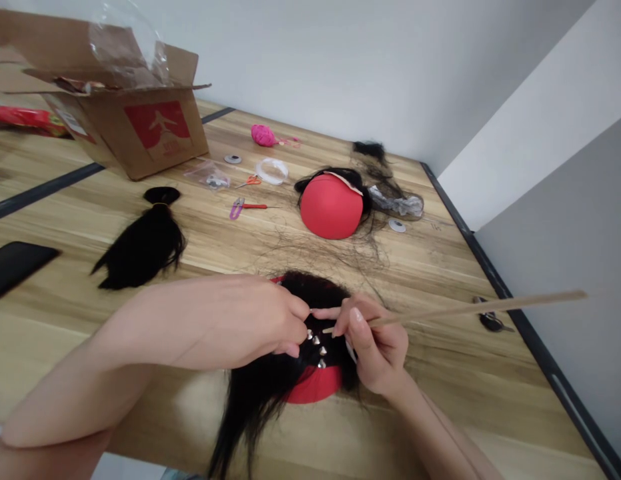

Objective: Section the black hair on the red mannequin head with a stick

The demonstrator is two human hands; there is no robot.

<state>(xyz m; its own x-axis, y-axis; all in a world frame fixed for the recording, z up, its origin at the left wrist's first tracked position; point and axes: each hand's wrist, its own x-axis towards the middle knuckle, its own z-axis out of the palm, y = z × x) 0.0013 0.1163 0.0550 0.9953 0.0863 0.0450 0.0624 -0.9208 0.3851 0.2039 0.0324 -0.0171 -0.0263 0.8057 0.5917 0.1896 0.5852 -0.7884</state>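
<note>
A red piece (317,385) with long black hair (260,393) over it lies in front of me. A short row of small silver studs (317,341) runs down the middle of the hair. My left hand (263,320) rests over the hair from the left, its thumb and fingers pinched together at the top of the row; what they hold is hidden. On the right side, my right hand (373,340) grips a thin wooden stick (470,309). Its tip touches or hovers just above the hair beside the studs, and the index finger reaches toward my left fingertips.
Behind stands a red dome (333,208) with black hair. Leftward lie a tied black hair bundle (145,247), a phone-like black slab (20,267) and an open cardboard box (135,127). Snips (237,209), scissors (250,181), white tape (272,171), pink yarn (263,135) and keys (490,320) lie around.
</note>
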